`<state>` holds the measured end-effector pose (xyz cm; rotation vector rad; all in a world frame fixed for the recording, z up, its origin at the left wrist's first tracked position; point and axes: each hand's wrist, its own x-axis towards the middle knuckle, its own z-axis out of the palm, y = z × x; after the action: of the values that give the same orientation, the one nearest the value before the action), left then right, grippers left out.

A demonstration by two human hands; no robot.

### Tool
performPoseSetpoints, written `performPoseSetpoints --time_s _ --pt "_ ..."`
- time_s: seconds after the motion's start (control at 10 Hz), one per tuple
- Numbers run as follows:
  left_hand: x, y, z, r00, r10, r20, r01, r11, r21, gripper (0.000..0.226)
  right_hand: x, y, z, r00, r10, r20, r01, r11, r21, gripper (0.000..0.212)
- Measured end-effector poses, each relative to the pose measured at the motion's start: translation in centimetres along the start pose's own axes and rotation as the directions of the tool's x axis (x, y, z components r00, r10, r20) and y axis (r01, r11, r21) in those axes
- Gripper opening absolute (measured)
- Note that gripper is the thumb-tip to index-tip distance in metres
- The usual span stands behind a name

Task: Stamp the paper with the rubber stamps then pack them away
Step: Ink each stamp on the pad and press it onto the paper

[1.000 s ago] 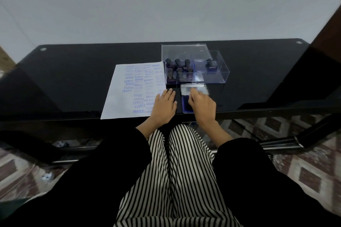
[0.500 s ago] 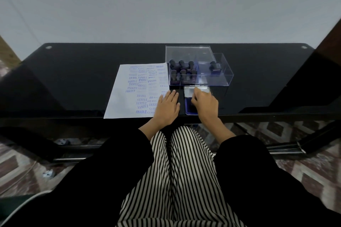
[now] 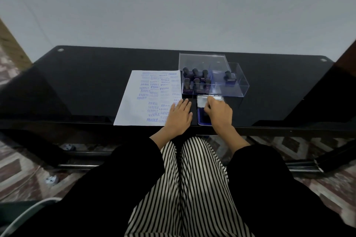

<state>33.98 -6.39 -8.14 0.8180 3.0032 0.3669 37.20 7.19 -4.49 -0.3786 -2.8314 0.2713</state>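
Note:
A white paper [image 3: 142, 100] covered in blue stamp prints lies on the black glass table [image 3: 86, 86]. My left hand [image 3: 179, 117] rests flat, fingers apart, on the paper's near right corner. To its right lies an open blue ink pad [image 3: 201, 119] with its silver lid [image 3: 201, 101] folded back. My right hand [image 3: 218, 113] covers most of the pad, its fingers curled on the lid. Behind stands a clear box [image 3: 200, 59] holding several dark rubber stamps [image 3: 195, 81]. A second clear tray [image 3: 241, 87] beside it holds one stamp [image 3: 229, 78].
The table's near edge runs just below both hands, and my striped trousers and black sleeves fill the lower view. A grey wall rises behind the table. Patterned floor tiles show under the glass on both sides.
My right hand's fingers have curled up on the silver lid, where they lay flatter a second ago. The left hand stays on the paper. The camera has tilted slightly.

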Motion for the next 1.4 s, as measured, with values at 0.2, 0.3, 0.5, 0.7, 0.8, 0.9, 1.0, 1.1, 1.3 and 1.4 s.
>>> performPoseSetpoints --time_s 0.2,0.3,0.5,0.7,0.8,0.9,1.0,1.1,1.3,1.4 --pt "0.0 0.0 0.1 1.000 -0.003 0.002 0.003 1.000 -0.007 0.051 -0.6 0.0 0.2 1.000 0.008 -0.020 -0.008 1.000 -0.007 0.017" --pt "0.1 0.0 -0.3 1.000 -0.001 0.027 0.002 0.999 -0.053 0.051 -0.5 -0.1 0.0 1.000 -0.001 -0.015 0.001 1.000 -0.017 0.019" --pt "0.2 -1.2 -3.5 0.994 0.016 -0.106 -0.055 0.924 -0.379 0.042 0.7 0.1 -1.4 0.998 -0.066 0.023 0.067 0.996 -0.066 0.021" --pt "0.2 -6.1 -8.1 0.967 -0.085 -0.238 -0.027 0.902 -0.432 0.034 3.2 -4.5 -3.1 0.993 -0.115 0.015 0.113 0.987 0.110 0.026" --pt "0.0 -9.5 -9.6 0.950 -0.173 -0.260 0.040 0.893 -0.447 0.034 4.8 -8.1 -3.6 0.983 -0.158 0.089 0.137 0.970 0.202 0.023" --pt "-0.3 -12.8 -10.3 0.938 -0.227 -0.262 0.092 0.892 -0.443 0.034 5.9 -11.4 -3.5 0.951 -0.277 0.139 0.240 0.942 0.235 0.023" --pt "-0.4 -15.3 -10.3 0.927 -0.296 -0.232 0.168 0.878 -0.449 0.035 6.7 -14.3 -2.9 0.915 -0.369 0.160 0.327 0.914 0.239 0.025" --pt "-0.4 -17.5 -9.7 0.925 -0.329 -0.191 0.216 0.867 -0.449 0.037 7.4 -16.9 -1.5 0.881 -0.425 0.209 0.379 0.897 0.226 0.027" --pt "-0.2 -19.5 -7.9 0.944 -0.311 -0.108 0.250 0.890 -0.381 0.041 7.8 -19.3 1.7 0.831 -0.458 0.315 0.423 0.889 0.177 0.029" --pt "0.1 -19.6 -7.2 0.958 -0.269 -0.095 0.231 0.927 -0.297 0.044 8.1 -19.5 2.6 0.824 -0.458 0.334 0.432 0.889 0.152 0.029"
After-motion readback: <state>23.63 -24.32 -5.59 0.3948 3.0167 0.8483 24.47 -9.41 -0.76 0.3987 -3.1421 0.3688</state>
